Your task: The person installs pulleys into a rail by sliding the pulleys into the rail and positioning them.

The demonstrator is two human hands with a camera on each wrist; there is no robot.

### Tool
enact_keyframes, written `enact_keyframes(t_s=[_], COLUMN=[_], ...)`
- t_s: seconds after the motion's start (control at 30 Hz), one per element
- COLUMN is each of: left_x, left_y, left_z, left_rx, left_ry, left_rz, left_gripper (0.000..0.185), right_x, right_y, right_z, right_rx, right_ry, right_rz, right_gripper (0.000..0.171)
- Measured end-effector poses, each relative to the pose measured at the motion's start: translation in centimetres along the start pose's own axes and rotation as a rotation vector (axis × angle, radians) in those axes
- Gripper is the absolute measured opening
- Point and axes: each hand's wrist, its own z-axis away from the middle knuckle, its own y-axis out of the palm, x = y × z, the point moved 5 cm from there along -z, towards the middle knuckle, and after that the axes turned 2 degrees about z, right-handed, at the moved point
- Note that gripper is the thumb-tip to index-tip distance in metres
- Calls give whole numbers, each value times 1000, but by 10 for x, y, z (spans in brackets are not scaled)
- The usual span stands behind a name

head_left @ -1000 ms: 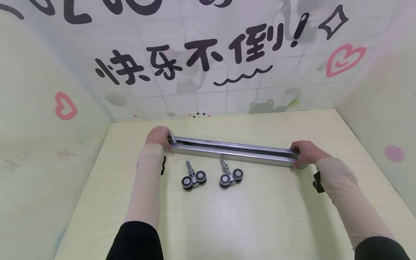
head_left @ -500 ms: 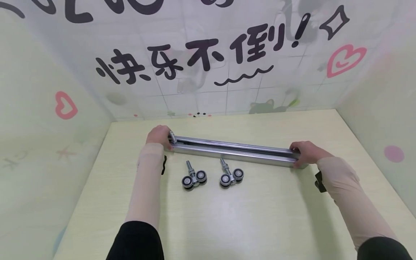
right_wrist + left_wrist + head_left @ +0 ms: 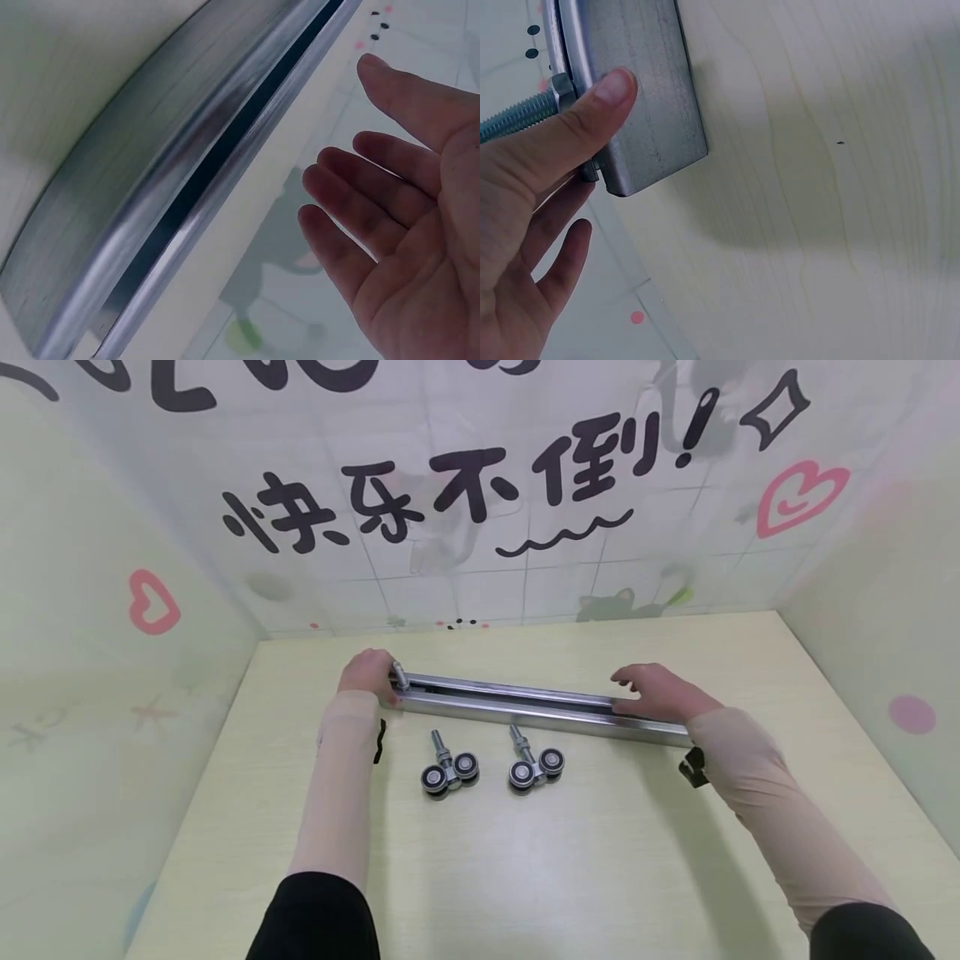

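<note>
A long metal channel rail [image 3: 510, 703] with a slot along its top lies across the table. At its left end my left hand [image 3: 367, 676] grips the rail, the thumb [image 3: 600, 109] pressed on its side wall. A threaded bolt [image 3: 401, 677] with a nut sticks up out of the slot beside that hand; whatever it joins inside the rail is hidden. My right hand [image 3: 663, 693] hovers over the right part of the rail, fingers loosely bent and holding nothing. In the right wrist view the fingers [image 3: 341, 195] stand apart from the rail.
Two roller trolleys, each with two wheels and a threaded bolt, lie in front of the rail: a left trolley [image 3: 450, 768] and a right trolley [image 3: 536, 763]. A printed backdrop [image 3: 450, 585] rises behind the pale wooden table [image 3: 540, 860], with side panels left and right.
My right hand has let go of the rail's right end and moved left and up above the rail. The left hand keeps its grip, and the rail and trolleys stay in place.
</note>
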Motion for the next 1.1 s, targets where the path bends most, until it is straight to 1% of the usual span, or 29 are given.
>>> enact_keyframes(t_s=[0.13, 0.23, 0.33, 0.37, 0.47, 0.67, 0.83, 0.9, 0.97, 1.1], left_x=[1, 1, 2, 2, 3, 0, -3, -5, -6, -6], left_y=[2, 2, 2, 2, 3, 1, -2, -3, -4, -5], left_z=[-1, -1, -1, -2, -2, -3, 0, 2, 3, 5], left_rx=[8, 4, 1, 1, 3, 5, 6, 6, 6, 5], left_ry=[-1, 2, -3, -4, -13, -13, -20, -24, -24, -25], left_rz=[16, 24, 18, 17, 13, 8, 5, 1, -2, -14], left_gripper=[36, 36, 35, 36, 37, 37, 36, 36, 35, 36], right_x=[28, 48, 65, 69, 81, 97, 103, 103, 104, 106], right_y=[2, 8, 17, 20, 31, 46, 59, 65, 70, 78], right_z=[-16, -25, -34, -36, -43, -52, -57, -58, -59, -63], right_rx=[-31, -45, -44, -38, -2, 46, 102, 125, 143, 138], right_ry=[-54, -104, -156, -166, -180, -155, -117, -96, -70, -40], right_rz=[-12, -27, -43, -56, -80, -92, -88, -74, -65, -18], right_gripper=[34, 27, 17, 13, 7, 10, 31, 37, 39, 37])
